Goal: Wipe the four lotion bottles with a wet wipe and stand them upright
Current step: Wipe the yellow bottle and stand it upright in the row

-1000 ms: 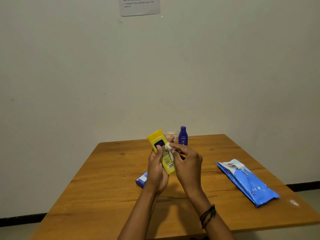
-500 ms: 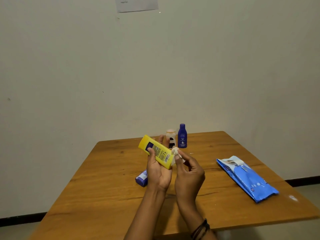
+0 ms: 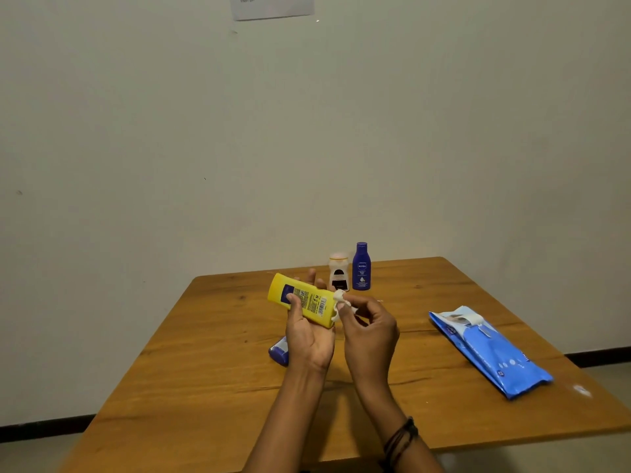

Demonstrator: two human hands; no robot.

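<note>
My left hand grips a yellow lotion bottle, tilted almost flat above the wooden table, its label with a barcode facing me. My right hand pinches a small crumpled white wet wipe against the bottle's right end. A dark blue bottle and a shorter white bottle with a dark label stand upright side by side at the table's far edge. A blue-and-white bottle lies on the table, mostly hidden behind my left hand.
A blue pack of wet wipes lies on the right side of the table with its flap peeled back. A sheet of paper is stuck high on the wall. A small white spot marks the table's right edge.
My left hand has tipped the yellow bottle from nearly upright to almost flat. The wipe in my right hand has slid from the bottle's middle to its right end.
</note>
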